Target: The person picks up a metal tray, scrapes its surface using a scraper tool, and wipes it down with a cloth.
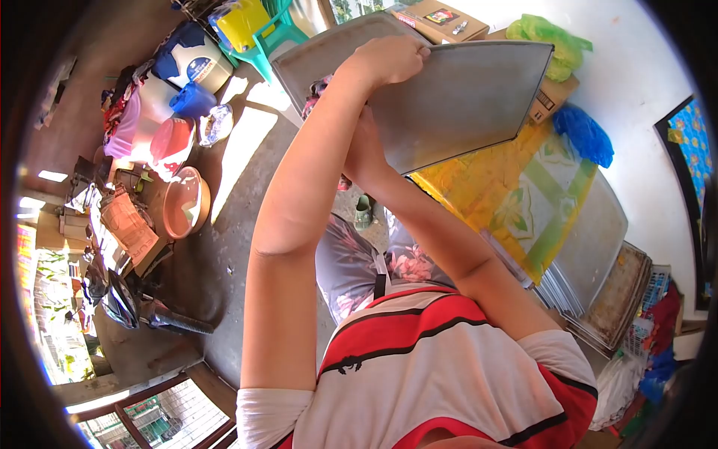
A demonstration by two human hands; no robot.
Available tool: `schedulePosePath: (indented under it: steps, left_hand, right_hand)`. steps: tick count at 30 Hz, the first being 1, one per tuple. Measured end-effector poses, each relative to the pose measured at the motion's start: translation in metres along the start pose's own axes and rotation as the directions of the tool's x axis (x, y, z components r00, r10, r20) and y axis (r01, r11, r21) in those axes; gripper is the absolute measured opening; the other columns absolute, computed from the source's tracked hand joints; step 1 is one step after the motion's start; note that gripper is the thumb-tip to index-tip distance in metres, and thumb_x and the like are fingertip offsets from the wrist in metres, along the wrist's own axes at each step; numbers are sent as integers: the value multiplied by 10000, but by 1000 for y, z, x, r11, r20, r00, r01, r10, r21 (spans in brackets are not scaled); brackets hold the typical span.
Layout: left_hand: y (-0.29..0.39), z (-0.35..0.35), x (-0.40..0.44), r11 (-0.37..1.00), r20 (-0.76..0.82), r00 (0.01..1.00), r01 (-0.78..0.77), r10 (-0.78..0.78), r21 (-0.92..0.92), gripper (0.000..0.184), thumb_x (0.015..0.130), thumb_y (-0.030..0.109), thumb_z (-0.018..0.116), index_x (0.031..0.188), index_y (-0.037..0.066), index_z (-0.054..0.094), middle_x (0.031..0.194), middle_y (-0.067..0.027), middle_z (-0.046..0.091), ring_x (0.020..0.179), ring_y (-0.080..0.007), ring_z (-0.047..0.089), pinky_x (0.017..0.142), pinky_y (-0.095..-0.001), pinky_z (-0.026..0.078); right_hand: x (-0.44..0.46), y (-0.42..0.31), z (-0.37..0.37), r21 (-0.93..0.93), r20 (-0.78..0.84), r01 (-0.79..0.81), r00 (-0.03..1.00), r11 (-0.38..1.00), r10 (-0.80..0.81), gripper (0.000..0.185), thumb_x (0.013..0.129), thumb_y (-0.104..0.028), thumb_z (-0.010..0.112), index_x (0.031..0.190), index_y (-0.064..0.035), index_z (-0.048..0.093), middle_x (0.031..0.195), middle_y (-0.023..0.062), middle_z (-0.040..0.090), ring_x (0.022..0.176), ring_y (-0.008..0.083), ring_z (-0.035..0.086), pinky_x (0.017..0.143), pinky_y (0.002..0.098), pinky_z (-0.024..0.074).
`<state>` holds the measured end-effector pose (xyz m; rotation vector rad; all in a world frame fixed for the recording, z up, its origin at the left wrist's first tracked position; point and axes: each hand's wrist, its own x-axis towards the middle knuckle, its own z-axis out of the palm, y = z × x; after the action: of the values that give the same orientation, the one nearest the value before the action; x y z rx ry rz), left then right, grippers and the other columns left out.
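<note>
A large grey metal tray (pixel 456 97) is held tilted up in front of me. My left hand (pixel 389 61) is closed over its upper edge, with the forearm crossing in front of my other arm. Lower down, my right hand (pixel 365 146) is at the tray's left part, closed around a dark patterned cloth (pixel 317 91). That hand's fingers are mostly hidden behind my left forearm, and only bits of the cloth show on either side of it.
A yellow and green patterned sheet (pixel 516 198) covers a surface on the right, beside stacked metal trays (pixel 572 273). Cardboard boxes (pixel 441 21) and a blue plastic bag (pixel 583 136) stand behind. Leftward are a basin (pixel 179 202), a teal chair (pixel 280 34) and household clutter.
</note>
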<state>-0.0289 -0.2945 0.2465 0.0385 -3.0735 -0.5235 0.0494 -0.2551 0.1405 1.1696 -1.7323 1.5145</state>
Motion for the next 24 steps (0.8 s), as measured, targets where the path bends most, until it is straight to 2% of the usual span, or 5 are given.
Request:
schedulePosePath:
  steps: [4,10,14,21,24]
  left_hand:
    - [-4,6,0,998,-96,995,-23,29,59,403,963,353,414,1211,121,629,1180,-136,655,1123,-352,587,984,-436,435]
    - [-4,5,-3,998,-98,995,2,5,66,409,956,360,412,1222,139,630,1179,-132,656,1125,-334,590,983,-437,437]
    - [2,7,-6,996,-126,992,-18,29,87,388,954,354,421,1200,154,645,1162,-139,662,1096,-351,609,945,-459,471]
    - [4,8,-19,988,-151,987,80,-60,132,416,970,400,401,1213,157,635,1159,-162,660,1070,-380,614,934,-467,480]
    - [-11,11,-9,997,-211,977,-40,24,-70,430,979,419,409,1214,134,630,1173,-181,651,1060,-398,607,942,-443,470]
  right_hand:
    - [-64,21,12,-200,252,-63,961,978,114,233,806,-175,637,964,-5,635,854,204,639,794,403,611,710,461,495]
    - [-171,35,-4,-385,562,-364,636,848,529,248,810,-161,610,963,34,612,982,224,632,956,401,581,834,463,491]
    - [-233,52,-21,-363,666,-290,583,885,465,346,805,-144,619,1103,18,549,1085,193,592,1008,362,568,841,441,493]
    - [-175,26,-38,-105,320,-540,777,835,542,321,795,-65,617,1093,13,529,1067,238,560,999,414,549,810,446,473]
    - [-121,20,-47,183,4,-437,896,881,443,339,834,-111,632,1138,9,544,1112,233,533,1062,414,527,874,486,445]
